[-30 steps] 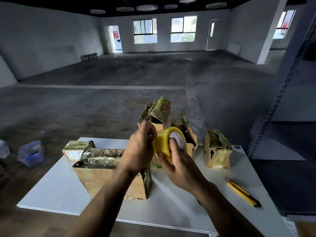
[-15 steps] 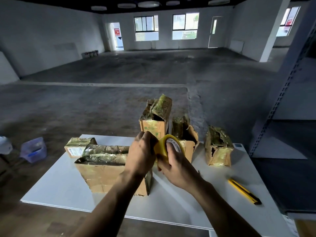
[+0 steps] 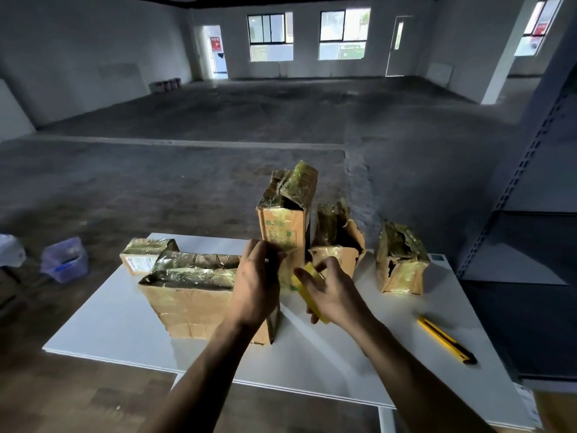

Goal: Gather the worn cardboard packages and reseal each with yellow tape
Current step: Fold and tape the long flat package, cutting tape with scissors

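**Tape stretched between both grips**

The right grip (image 3: 334, 295) is clamped round the yellow tape (image 3: 307, 276), a glossy roll seen edge-on. Just left, the left grip (image 3: 256, 289) pinches its thin, see-through strip. Crumpled packages (image 3: 281, 226) stand beyond on the worktop (image 3: 125, 323).

5 torn cardboard packages (image 3: 190, 303) stand clustered; yellow tape roll (image 3: 307, 284) held edge-on.

Two bare hands: left hand (image 3: 257, 282), right hand (image 3: 334, 295). Both forearms bare from wrist down to lower frame edge: left forearm (image 3: 199, 379), right forearm (image 3: 415, 376). Forearms slim, wrists narrow. Knuckle ridges and tendon lines show on back of left hand. Fingers long, lean. Fingernails too small to judge.
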The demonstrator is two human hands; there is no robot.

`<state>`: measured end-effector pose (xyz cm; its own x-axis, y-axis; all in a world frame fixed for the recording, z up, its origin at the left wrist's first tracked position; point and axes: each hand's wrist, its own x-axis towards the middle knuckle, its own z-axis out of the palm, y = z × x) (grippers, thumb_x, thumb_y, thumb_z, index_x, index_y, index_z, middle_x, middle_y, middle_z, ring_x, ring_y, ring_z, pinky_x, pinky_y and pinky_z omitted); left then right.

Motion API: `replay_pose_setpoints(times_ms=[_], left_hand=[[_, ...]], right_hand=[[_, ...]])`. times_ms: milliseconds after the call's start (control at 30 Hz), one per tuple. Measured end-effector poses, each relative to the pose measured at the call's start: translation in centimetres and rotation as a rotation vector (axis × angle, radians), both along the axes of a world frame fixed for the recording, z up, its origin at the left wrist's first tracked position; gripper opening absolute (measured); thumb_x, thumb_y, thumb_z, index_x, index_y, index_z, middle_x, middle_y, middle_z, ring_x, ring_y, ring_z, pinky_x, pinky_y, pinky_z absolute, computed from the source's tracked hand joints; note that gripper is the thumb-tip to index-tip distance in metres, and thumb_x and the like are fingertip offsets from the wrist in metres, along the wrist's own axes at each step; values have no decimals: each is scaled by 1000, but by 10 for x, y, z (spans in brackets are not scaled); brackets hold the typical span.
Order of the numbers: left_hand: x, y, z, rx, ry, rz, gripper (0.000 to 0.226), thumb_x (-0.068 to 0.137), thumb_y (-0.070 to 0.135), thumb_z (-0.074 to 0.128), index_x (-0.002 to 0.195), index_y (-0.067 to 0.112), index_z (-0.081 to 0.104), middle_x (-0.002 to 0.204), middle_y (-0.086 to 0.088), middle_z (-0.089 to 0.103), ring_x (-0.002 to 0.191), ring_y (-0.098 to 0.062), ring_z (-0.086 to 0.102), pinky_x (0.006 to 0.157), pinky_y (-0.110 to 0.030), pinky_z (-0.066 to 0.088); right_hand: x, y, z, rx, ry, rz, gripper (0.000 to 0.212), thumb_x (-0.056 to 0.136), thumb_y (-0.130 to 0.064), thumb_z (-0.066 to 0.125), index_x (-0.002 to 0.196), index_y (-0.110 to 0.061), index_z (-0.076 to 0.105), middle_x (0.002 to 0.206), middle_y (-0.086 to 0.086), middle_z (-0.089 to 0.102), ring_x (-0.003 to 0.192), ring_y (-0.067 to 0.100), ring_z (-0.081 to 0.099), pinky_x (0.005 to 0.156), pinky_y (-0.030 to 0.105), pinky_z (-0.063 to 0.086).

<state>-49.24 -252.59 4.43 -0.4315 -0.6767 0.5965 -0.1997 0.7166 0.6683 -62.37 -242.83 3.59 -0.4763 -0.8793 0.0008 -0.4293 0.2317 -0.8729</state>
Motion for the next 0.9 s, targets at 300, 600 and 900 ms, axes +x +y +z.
replay_pose_setpoints(times_ms=[300,600,900], left_hand=[[22,-21,-47,316,61,-36,24,90,9,69,86,33,66,91,-6,63,73,-17,67,62,-30,54],[33,-26,-70,320,-24,174,51,97,25,60,144,14,43,119,-7,61,95,-19,64,79,-39,56],[3,-32,-79,350,-953,335,120,74,87,46,157,15,-4,164,-17,-10,151,-38,-2,115,-62,18]], right_hand=[[19,-6,-36,-93,101,89,11,103,-35,47,99,-29,55,82,2,68,53,19,70,46,46,54],[19,-11,-61,-9,1,-5,11,102,-30,48,96,-23,55,87,-2,65,56,22,70,43,46,54],[7,-3,-71,23,-279,-102,12,103,-22,48,94,-22,55,81,15,66,49,14,65,44,35,54]])
